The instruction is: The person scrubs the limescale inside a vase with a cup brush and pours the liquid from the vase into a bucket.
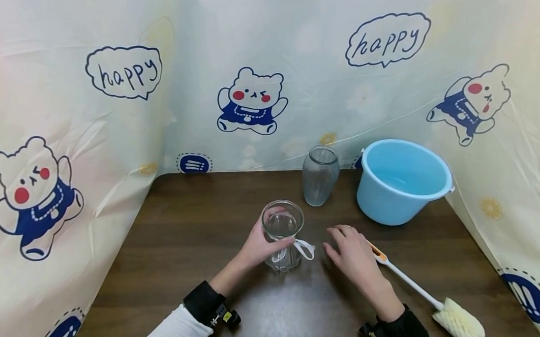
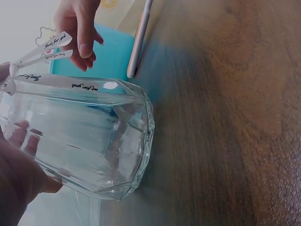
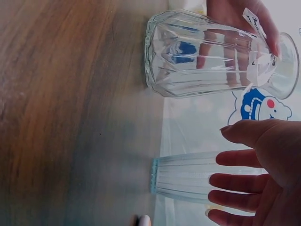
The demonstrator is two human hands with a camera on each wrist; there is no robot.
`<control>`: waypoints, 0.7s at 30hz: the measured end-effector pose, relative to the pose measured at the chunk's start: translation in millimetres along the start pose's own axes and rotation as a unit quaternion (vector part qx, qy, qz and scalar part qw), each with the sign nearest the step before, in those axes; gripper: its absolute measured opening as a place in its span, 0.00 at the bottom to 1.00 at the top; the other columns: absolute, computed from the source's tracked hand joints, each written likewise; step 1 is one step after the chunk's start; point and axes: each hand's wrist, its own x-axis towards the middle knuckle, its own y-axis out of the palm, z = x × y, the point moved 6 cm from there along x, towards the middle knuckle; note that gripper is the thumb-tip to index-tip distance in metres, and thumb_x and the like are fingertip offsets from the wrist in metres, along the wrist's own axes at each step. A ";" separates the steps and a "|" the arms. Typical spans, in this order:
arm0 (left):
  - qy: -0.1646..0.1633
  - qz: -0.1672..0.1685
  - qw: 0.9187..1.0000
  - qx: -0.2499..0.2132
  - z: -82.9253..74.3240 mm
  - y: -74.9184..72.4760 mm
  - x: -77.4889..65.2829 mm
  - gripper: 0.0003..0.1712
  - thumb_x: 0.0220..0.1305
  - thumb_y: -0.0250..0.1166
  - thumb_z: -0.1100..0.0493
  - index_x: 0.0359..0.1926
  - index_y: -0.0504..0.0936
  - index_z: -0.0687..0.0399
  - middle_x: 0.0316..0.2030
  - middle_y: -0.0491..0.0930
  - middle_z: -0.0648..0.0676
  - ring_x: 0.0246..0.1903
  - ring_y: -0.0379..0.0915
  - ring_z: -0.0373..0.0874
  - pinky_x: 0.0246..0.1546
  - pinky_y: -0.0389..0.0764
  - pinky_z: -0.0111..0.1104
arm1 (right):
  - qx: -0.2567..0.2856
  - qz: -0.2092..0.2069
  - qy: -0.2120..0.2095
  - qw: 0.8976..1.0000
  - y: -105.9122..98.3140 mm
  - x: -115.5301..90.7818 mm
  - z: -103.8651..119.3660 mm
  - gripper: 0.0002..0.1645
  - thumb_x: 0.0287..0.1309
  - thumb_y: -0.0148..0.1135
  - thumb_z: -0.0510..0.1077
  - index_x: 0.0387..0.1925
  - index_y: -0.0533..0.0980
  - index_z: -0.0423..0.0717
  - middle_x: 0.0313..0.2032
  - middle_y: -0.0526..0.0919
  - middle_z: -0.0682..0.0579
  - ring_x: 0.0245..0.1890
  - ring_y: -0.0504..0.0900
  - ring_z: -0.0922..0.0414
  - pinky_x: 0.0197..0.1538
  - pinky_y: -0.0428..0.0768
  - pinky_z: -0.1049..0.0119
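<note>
Head view: the bench (image 1: 199, 218) carries a blue bucket (image 1: 391, 203) at far right. Glass vase (image 1: 288, 260) is at bench centre, long axis near vertical, mouth up; base contact cannot be determined. Left hand (image 1: 259, 244) grip: curled round the neck. Right hand (image 1: 351, 251) grip: fingers extended, beside the vase. Left wrist view: ribbon (image 2: 51, 81) lettering is legible, unlike in head view.

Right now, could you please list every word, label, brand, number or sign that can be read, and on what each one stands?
"happy": left speech bubble on the backdrop cloth
"happy": right speech bubble on the cloth
"Just for you": white ribbon on the glass vase; some repeats too small to read
Blue badges on the cloth: marks too unclear to read surely
</note>
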 end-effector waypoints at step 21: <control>0.036 -0.001 0.999 0.005 7.2 2.3 4.2 0.38 0.55 0.75 0.69 0.65 0.69 0.59 0.59 0.77 0.68 0.59 0.75 0.67 0.63 0.71 0.59 | 0.007 0.001 0.003 1.000 3.4 0.7 -2.6 0.21 0.65 0.71 0.48 0.52 0.84 0.38 0.49 0.85 0.41 0.54 0.82 0.42 0.60 0.79 0.42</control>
